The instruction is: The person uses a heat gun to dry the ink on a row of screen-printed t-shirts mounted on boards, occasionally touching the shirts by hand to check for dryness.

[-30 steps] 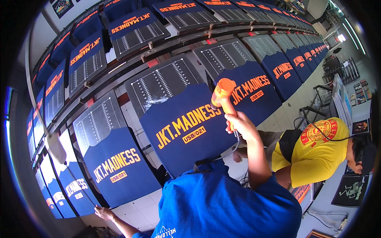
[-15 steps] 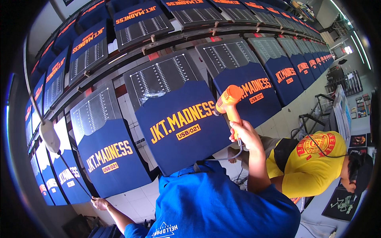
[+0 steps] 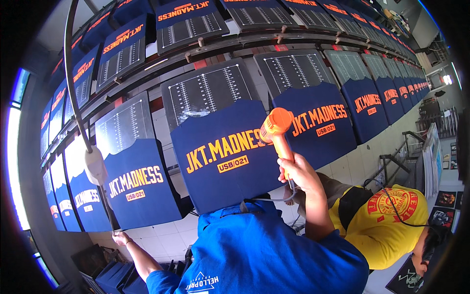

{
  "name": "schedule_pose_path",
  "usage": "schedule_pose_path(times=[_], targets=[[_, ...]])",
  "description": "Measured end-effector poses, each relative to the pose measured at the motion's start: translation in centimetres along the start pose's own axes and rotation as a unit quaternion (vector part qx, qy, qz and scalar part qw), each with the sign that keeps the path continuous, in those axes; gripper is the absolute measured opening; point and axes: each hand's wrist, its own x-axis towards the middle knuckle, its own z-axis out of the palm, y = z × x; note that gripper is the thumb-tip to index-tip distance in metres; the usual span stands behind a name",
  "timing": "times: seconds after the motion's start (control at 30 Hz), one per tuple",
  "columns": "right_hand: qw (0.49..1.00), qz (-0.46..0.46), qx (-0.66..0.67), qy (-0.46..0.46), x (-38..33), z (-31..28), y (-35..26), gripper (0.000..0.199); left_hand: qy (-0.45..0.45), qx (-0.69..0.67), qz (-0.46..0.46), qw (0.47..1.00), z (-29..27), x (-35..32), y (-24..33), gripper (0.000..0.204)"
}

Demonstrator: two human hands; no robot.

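My right hand [image 3: 299, 172] is wrapped round the handle of an orange heat gun [image 3: 280, 123]. The gun is raised over the right end of the orange lettering on a navy T-shirt [image 3: 225, 188], whose cloth lies on a dark board [image 3: 213, 95] with white ruled scales. Low on the left, my left hand [image 3: 121, 238] has its fingers closed on a thin dark cord [image 3: 108, 213]. This cord runs up to a white socket block [image 3: 95, 166], which hangs from a thicker cable [image 3: 73, 88].
Similar printed navy shirts on boards stretch left and right, such as the neighbouring shirt [image 3: 137, 181]. A rail [image 3: 161, 68] with pegs separates them from a second row. At the right, a person in a yellow shirt [image 3: 382, 220] bends close by. A grey cord [image 3: 274, 199] crosses near my waist.
The socket block and its cable have shifted right in the view, and the cable looks thicker. The heat gun has moved slightly left relative to the lettering. The person in yellow sits lower in view.
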Motion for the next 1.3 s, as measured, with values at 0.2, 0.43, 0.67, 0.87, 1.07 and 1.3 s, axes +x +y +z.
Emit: schedule_pose_path(times=[0.2, 0.43, 0.67, 0.87, 1.07, 1.3], targets=[[1.0, -0.003, -0.001, 0.009, 2.0, 0.6, -1.1, 0.024, -0.025, -0.014, -0.035, 0.999, 0.3, 0.8, 0.0, 0.041], [0.999, -0.02, 0.011, 0.025, 3.1, 3.2, -1.8, 0.024, -0.037, -0.01, 0.015, 0.999, 2.3, 1.9, 1.3, 0.042], [0.999, -0.036, 0.004, 0.023, 3.7, 5.7, -2.1, 0.023, -0.1, -0.03, 0.039, 0.994, 4.0, -0.4, 4.3, 0.04], [0.999, -0.028, -0.003, 0.025, 3.5, 6.1, -2.4, 0.023, -0.084, 0.018, 0.039, 0.996, 3.7, -1.8, 4.9, 0.039], [0.999, -0.016, -0.007, 0.037, 3.3, 6.0, -2.1, 0.023, -0.048, 0.075, 0.045, 0.995, 3.9, -3.2, 6.4, 0.044], [0.999, 0.008, -0.01, 0.031, 1.8, 5.6, -1.1, 0.023, -0.019, 0.08, 0.049, 0.995, 3.6, -3.5, 6.5, 0.046]])
